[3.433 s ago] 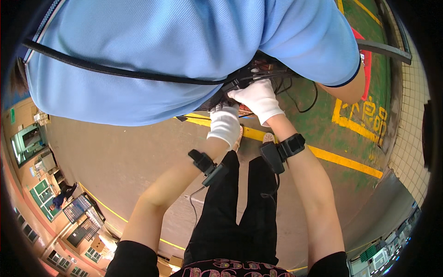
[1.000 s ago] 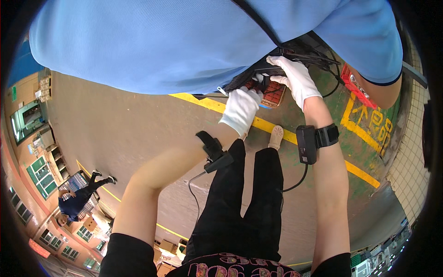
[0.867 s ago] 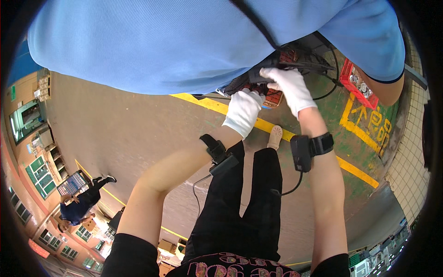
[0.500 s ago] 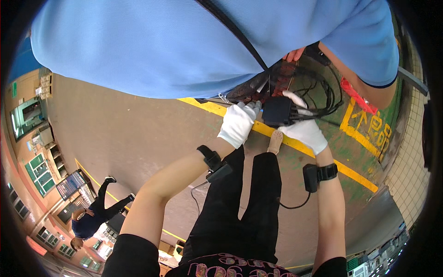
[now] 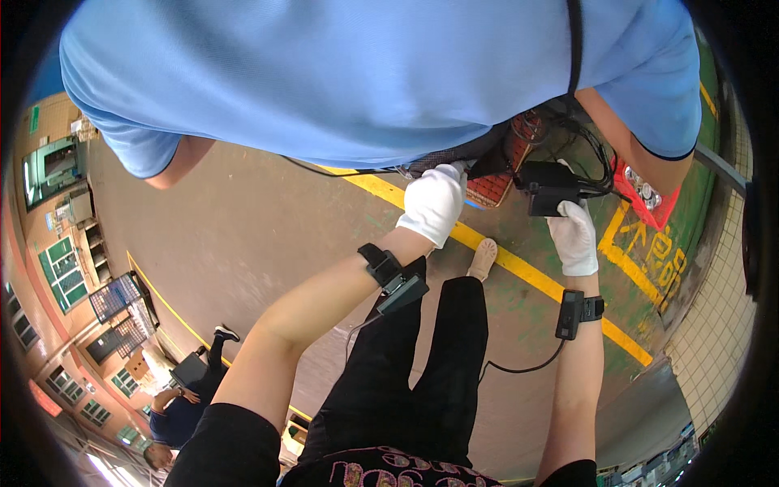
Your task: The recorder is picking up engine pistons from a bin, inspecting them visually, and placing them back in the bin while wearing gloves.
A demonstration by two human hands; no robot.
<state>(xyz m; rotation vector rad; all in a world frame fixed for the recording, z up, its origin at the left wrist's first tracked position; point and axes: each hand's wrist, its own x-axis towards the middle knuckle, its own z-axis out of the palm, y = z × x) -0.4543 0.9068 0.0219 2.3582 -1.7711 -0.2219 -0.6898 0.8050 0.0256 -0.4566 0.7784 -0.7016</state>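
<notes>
My right hand (image 5: 574, 239), in a white glove, grips a black box (image 5: 552, 188) with several black cables (image 5: 600, 150) running from its side. My gloved left hand (image 5: 434, 203) is closed at the edge of a dark mesh bag (image 5: 438, 161), its fingertips partly hidden against the bag. The bag hangs at the waist of a person in a light blue shirt (image 5: 341, 73), who stands close in front of me. Between the bag and the black box, an orange-red woven surface (image 5: 491, 188) shows. Black devices are strapped on both my wrists.
A red basket (image 5: 667, 213) holding small items stands at the right, near the co-worker's arm. Yellow lines (image 5: 519, 264) cross the floor. A second person (image 5: 182, 414) in dark clothes is at the far lower left. A tiled strip (image 5: 714, 316) runs along the right.
The black box and my right hand have moved right, away from the bag. My left hand has shifted slightly right and closed at the bag's edge. The co-worker has shifted, uncovering the orange-red surface.
</notes>
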